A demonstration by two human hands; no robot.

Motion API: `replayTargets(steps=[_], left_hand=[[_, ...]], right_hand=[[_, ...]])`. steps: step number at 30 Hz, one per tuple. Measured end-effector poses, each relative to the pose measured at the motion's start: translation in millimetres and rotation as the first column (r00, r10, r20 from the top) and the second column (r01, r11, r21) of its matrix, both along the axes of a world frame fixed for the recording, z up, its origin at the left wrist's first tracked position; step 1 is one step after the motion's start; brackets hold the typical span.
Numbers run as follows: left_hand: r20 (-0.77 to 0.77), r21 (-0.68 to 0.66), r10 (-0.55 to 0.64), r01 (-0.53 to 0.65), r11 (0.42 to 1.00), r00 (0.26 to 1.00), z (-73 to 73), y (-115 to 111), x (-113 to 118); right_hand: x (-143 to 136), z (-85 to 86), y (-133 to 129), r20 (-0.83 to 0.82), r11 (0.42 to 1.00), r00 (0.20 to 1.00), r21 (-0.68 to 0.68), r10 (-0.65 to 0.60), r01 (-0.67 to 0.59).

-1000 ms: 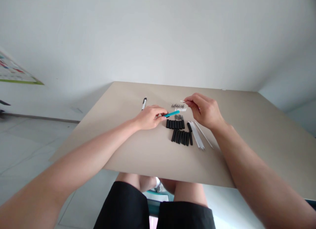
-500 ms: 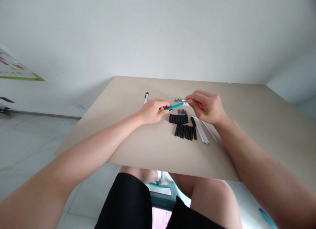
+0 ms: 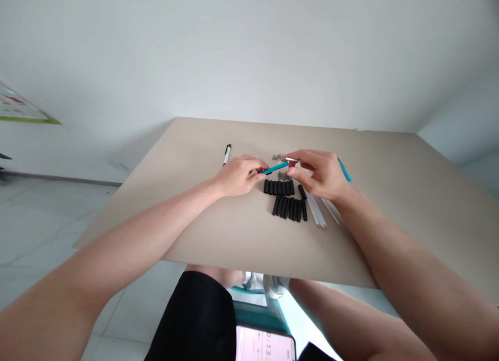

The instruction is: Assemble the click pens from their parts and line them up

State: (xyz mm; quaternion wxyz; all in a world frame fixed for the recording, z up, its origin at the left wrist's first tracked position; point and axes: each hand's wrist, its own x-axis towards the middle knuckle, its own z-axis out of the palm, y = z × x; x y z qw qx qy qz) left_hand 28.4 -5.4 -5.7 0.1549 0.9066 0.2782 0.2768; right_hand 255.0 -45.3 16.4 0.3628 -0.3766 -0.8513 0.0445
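My left hand [image 3: 244,175] pinches a teal pen barrel [image 3: 276,168] by its left end, above the table. At the barrel's right end is my right hand [image 3: 317,173], thumb and forefinger curled in close to it. A thin white piece shows along the right forefinger; whether it is gripped is unclear. Below the hands lie two rows of short black tubes [image 3: 279,187], several white pen refills [image 3: 316,211] and small metal pieces [image 3: 285,176]. More small metal parts [image 3: 277,157] sit behind the barrel. Past the right hand rests another teal piece [image 3: 344,170], partly hidden.
A white pen with a black end [image 3: 227,154] lies beyond my left hand. The beige table [image 3: 218,231] meets a pale wall at the back. Below its front edge, a phone [image 3: 267,344] with a lit screen is by my legs.
My right hand has moved left to the barrel's right end. The silver piece and the pink object seen there before no longer show. A teal piece behind that hand has come into view.
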Motion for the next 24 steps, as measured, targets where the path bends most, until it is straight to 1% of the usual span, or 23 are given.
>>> replayTargets(steps=[2,6,10,13,15,16,17,18,19,20,21,22,23,24], left_hand=[[-0.013,0.009,-0.022,0.022,1.0,1.0,1.0,-1,2],[-0.031,0.023,-0.048,0.049,0.999,0.998,3.5,-5,7],[-0.057,0.028,-0.036,0.038,0.999,0.998,6.0,-5,6],[-0.056,0.078,-0.006,0.01,0.997,0.998,14.5,-8,5],[-0.071,0.129,0.023,-0.014,0.992,0.997,26.4,-22,6],[-0.095,0.157,0.049,-0.033,0.987,0.994,33.1,-35,7],[-0.118,0.172,0.069,-0.049,0.984,0.991,38.7,-52,8],[-0.136,0.164,0.063,-0.041,0.986,0.989,41.8,-73,9],[-0.167,0.144,-0.008,0.033,0.989,0.986,40.8,-97,10],[-0.215,0.114,-0.128,0.155,0.981,0.968,34.8,-122,10],[-0.283,0.063,-0.277,0.305,0.95,0.919,22.9,-147,10],[-0.332,0.029,-0.417,0.452,0.892,0.846,5.6,-170,9],[-0.391,-0.027,-0.497,0.53,0.848,0.775,-16.3,-190,7],[-0.419,-0.101,-0.54,0.554,0.826,0.73,-41.0,-207,5]], right_hand=[[-3,-2.3,0,-0.005,1.0,1.0,-0.027,0.01,-0.01],[-5,-6.9,1,0.017,1.0,1.0,-0.021,-0.013,0.013],[-4,-6.2,2,0.046,0.999,0.998,-0.019,-0.031,0.031],[-3,-4.7,2,0.049,1.0,0.999,-0.009,-0.022,0.023],[-3,-4.4,2,0.05,1.0,0.998,0.004,-0.026,0.026],[-2,-4.5,2,0.052,1.0,0.998,0.008,-0.03,0.03],[-2,-4.6,2,0.053,0.999,0.998,0.012,-0.036,0.035],[-1,-4.7,2,0.053,0.999,0.998,0.014,-0.041,0.041],[-1,-4.8,2,0.05,0.999,0.998,0.016,-0.049,0.048],[0,-4.8,2,0.049,0.998,0.997,0.016,-0.055,0.054],[0,-4.7,3,0.05,0.998,0.997,0.017,-0.059,0.058],[0,-4.6,3,0.055,0.998,0.997,0.017,-0.059,0.059],[0,-4.4,3,0.061,0.998,0.996,0.018,-0.059,0.058],[0,-4.2,3,0.065,0.998,0.996,0.02,-0.056,0.055]])
